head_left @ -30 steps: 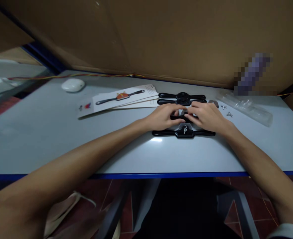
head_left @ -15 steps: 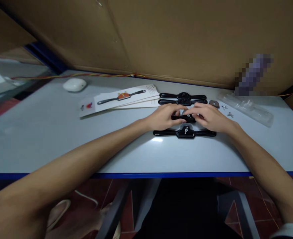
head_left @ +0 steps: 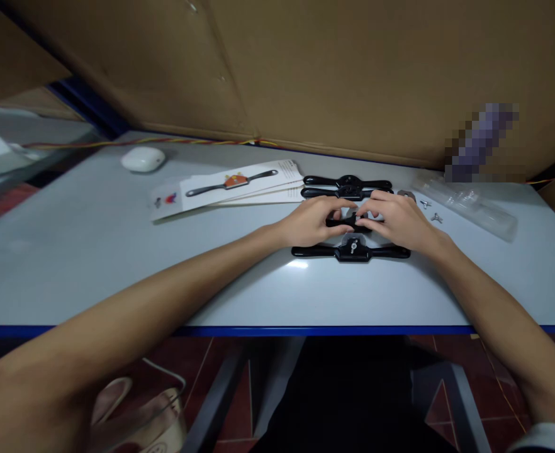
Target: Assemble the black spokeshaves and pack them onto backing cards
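Where the view drops below the blue front edge, dark red floor tiles show at six o'clock, with metal legs of the surface (head_left: 117, 264) and a pale bag at seven o'clock. Above that edge the pale grey top spreads wide, and both forearms reach across it toward the middle. Nearest the person lies a black spokeshave (head_left: 351, 251) with a small silver screw at its centre, flat and apart from the hands. Just beyond it, the left hand (head_left: 311, 221) and the right hand (head_left: 400, 221) meet over a second black spokeshave (head_left: 348, 221), fingers curled onto its middle from either side; how tightly they grip cannot be told. Past the hands, at twelve o'clock, two more black spokeshaves (head_left: 347, 185) lie side by side. Printed cards (head_left: 230, 183) fan out at eleven o'clock, a white rounded device (head_left: 143, 158) further at ten. Small wing screws (head_left: 430, 211) and a clear plastic bag (head_left: 466, 204) lie at two o'clock. Brown cardboard panels (head_left: 329, 75) wall the far side, a twisted red and yellow wire running along their foot.
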`<state>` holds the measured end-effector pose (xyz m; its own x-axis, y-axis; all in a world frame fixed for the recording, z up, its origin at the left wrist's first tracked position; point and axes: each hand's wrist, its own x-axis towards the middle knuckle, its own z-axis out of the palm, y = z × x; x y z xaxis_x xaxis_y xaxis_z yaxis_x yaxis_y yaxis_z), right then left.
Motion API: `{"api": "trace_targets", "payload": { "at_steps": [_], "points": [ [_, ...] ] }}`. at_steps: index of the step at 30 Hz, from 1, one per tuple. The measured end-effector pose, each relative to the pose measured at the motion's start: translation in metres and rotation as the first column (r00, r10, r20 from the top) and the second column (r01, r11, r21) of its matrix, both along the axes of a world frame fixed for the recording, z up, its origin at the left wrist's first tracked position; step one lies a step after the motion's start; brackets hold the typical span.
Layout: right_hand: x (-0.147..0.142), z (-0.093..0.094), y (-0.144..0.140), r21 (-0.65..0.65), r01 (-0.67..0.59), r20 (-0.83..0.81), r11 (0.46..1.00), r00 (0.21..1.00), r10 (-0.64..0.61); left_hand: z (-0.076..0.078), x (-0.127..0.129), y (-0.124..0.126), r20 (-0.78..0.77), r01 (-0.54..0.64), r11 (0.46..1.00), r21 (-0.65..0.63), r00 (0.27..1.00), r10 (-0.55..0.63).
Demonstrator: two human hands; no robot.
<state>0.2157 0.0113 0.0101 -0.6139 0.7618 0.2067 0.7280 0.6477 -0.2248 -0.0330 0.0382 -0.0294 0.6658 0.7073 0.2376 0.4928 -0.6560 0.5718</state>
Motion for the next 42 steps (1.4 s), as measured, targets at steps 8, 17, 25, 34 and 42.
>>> {"api": "trace_targets", "payload": {
  "at_steps": [8,17,25,34,42],
  "points": [
    [-0.006,-0.009,-0.005,0.05,0.072,-0.043,0.996,0.997,-0.07,0.0,-0.001,0.0,-0.003,-0.003,1.0,-0.003,1.0,0.003],
    [-0.012,-0.011,-0.009,0.036,0.149,-0.068,0.988,0.987,-0.146,0.0,-0.001,-0.003,0.003,-0.017,1.0,0.012,1.0,0.017],
    [-0.015,-0.011,-0.011,0.06,0.168,-0.032,0.984,0.986,-0.166,0.0,0.002,-0.004,0.022,-0.028,1.0,0.002,0.999,0.028],
    [-0.019,-0.007,-0.016,0.082,0.185,0.07,0.979,0.979,-0.191,0.004,0.003,-0.005,0.025,-0.066,0.997,-0.042,0.997,0.067],
    [-0.024,-0.002,-0.019,0.065,0.218,0.108,0.974,0.969,-0.224,0.006,0.004,-0.006,0.045,-0.104,0.991,-0.084,0.993,0.108]
  ]
}}
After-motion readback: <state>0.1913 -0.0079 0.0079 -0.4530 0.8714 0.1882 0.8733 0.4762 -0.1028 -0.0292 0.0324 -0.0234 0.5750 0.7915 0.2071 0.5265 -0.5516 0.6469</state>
